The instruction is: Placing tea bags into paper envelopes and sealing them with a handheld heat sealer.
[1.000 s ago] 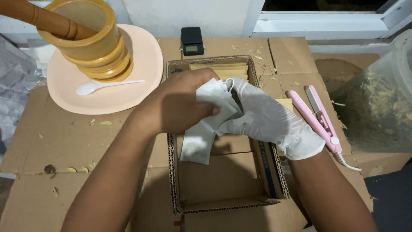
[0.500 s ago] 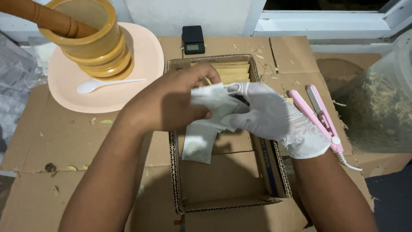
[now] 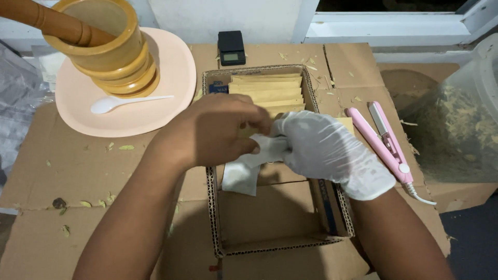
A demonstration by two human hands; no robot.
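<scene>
My bare left hand (image 3: 210, 134) and my right hand (image 3: 324, 148), which wears a white glove, meet over an open cardboard box (image 3: 270, 223). Both grip a small white pouch (image 3: 248, 168) that hangs down between them above the box. A row of tan paper packets (image 3: 267, 91) stands upright in the far end of the box. The near end of the box shows bare cardboard floor.
A pink plate (image 3: 78, 98) at the far left carries a wooden mortar (image 3: 111, 49) with a pestle (image 3: 49, 23) and a white plastic spoon (image 3: 127, 102). A small black scale (image 3: 232, 47) sits behind the box. A pink heat sealer (image 3: 381, 140) lies right of it, beside a clear container of dried herbs (image 3: 456, 129).
Both hands have kept hold of the white pouch. My left hand's fingers have slid further right over its top, and the pouch hangs a little lower and more bunched.
</scene>
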